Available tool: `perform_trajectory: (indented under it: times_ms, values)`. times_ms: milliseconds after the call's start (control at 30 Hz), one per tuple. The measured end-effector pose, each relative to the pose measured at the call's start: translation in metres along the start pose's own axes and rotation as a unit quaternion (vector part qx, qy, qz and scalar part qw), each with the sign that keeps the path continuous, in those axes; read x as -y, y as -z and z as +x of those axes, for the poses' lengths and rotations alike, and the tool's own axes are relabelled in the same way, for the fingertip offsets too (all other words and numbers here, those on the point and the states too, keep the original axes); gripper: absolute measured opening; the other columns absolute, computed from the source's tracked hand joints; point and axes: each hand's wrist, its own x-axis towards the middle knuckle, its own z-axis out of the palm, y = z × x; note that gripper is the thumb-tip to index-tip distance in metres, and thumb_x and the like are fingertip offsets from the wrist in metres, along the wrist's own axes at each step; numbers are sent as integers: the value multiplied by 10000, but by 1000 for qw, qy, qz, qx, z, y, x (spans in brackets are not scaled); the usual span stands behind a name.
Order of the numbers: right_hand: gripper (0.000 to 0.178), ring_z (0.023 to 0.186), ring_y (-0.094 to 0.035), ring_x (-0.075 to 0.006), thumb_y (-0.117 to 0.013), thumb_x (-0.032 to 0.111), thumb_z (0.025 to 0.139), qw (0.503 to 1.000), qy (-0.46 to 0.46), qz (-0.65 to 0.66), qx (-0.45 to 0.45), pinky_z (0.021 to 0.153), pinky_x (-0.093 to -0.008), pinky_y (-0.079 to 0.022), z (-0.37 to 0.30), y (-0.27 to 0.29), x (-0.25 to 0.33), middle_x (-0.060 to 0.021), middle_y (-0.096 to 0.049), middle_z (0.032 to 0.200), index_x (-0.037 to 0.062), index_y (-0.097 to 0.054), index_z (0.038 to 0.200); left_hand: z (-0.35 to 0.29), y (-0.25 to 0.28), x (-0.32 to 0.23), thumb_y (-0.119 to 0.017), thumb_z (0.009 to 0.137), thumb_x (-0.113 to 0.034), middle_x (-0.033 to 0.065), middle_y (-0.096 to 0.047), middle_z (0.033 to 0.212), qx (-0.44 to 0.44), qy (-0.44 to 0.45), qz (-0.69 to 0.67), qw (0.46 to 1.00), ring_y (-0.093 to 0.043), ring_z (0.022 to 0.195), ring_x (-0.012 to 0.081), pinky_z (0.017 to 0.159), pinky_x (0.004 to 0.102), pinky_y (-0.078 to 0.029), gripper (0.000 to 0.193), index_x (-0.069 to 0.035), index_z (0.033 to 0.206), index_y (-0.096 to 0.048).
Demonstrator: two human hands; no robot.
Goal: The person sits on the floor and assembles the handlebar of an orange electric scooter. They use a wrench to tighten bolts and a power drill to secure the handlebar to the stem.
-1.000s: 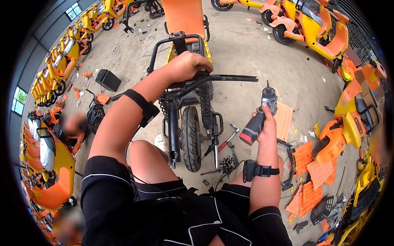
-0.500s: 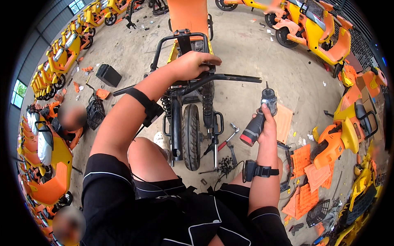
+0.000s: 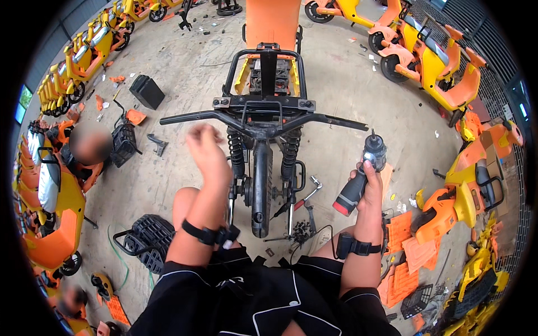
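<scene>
My right hand [image 3: 371, 187] is wrapped round a black and grey cordless screwdriver [image 3: 374, 151] with a red base, its bit pointing away from me. My left hand [image 3: 206, 147] hangs in the air just left of the scooter's rear end, under the left bar of a black crossbar [image 3: 193, 116]. Its fingers are smeared by motion, and no held thing shows. Between my knees stands the stripped scooter [image 3: 272, 31], with a bare black frame [image 3: 268, 106], two coil-spring shocks [image 3: 236, 159] and a black upright part [image 3: 261, 190] in front of the wheel.
On the floor by my right knee lie a red-handled ratchet [image 3: 302, 200] and a heap of small dark fasteners [image 3: 302, 231]. A black basket [image 3: 151, 241] and a black battery [image 3: 147, 91] are to the left. Orange panels [image 3: 417, 252] and scooters [image 3: 426, 50] lie right; people work left.
My left hand has come off the frame's top and moved left and nearer to me. The screwdriver stays in my right hand. The view has shifted, and the black basket now shows.
</scene>
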Motion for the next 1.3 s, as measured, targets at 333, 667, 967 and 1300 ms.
perform_trajectory:
  times_ms: [333,667,967,1300]
  values:
    - [979,981,-622,-242,-856,114,736,822,317,-467,-76,859,-358,-531,-9,-103,61,-161,-574,1168,26,-189,1448,-49,6,7,-303,1001,-651,130,-636,1038,388,506,-248,730,-638,883,232,736,401,-543,655,-80,1268,-480]
    - [1077,1203,-540,-271,-881,140,696,735,347,-576,-82,1033,-354,-431,-21,-153,88,-185,-517,1319,13,-163,1488,-41,6,29,-284,1013,-609,99,-634,979,350,502,-257,748,-611,871,210,768,361,-491,643,-64,1204,-566]
    - [373,601,-620,-195,-773,181,840,955,128,-263,-47,549,-310,-535,-38,-116,65,-93,-619,823,62,-499,1063,-31,5,42,-405,1059,-403,109,-634,992,332,491,-278,756,-602,911,223,863,390,-489,420,-30,1150,-575]
    - [318,605,-613,-178,-764,237,862,962,95,-244,-76,535,-302,-530,-50,-84,59,-63,-600,775,59,-540,1000,-35,-5,50,-341,1048,-446,104,-644,1020,300,492,-311,756,-607,942,234,851,380,-488,461,-60,1159,-567]
